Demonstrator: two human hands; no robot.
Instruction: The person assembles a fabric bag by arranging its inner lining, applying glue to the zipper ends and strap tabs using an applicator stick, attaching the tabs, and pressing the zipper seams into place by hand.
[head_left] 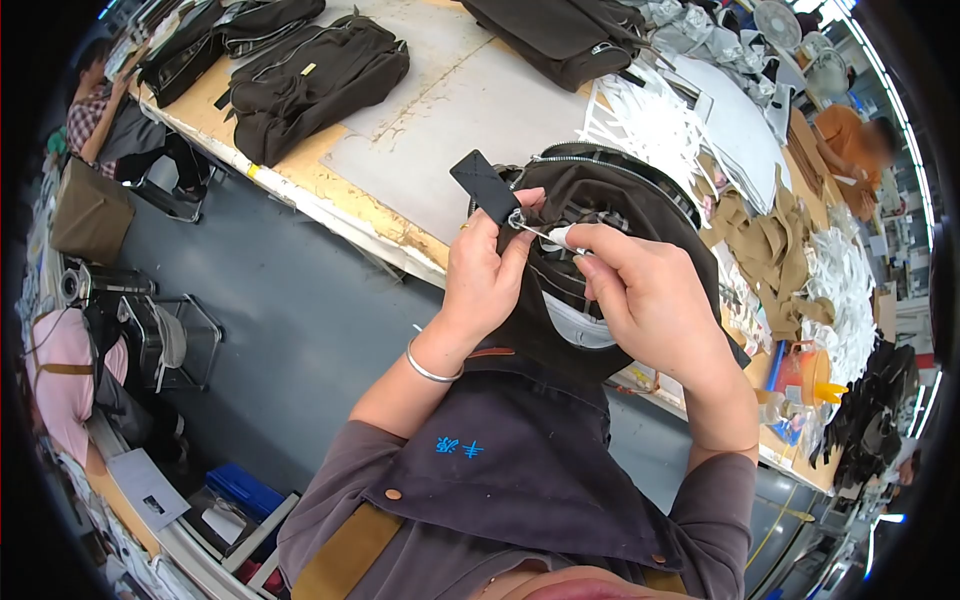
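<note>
A dark brown backpack (640, 195) sits at the table edge in front of me, its zipped top open and a plaid lining showing. My left hand (485, 270) is closed, pinching a black strap tab (484, 187) by the small metal ring (516, 218) at its end. My right hand (655, 300) is closed on a thin metal tool (537, 234) whose tip reaches to the ring. Something white shows at the right fingertips; the rest of the tool is hidden in the fingers, so its exact kind cannot be made out.
More dark backpacks (320, 80) lie across the worktable (400, 150). White strips (650, 125), brown fabric pieces (760, 240) and an orange container with a yellow spout (808, 375) are on the right. Other people sit at left and far right.
</note>
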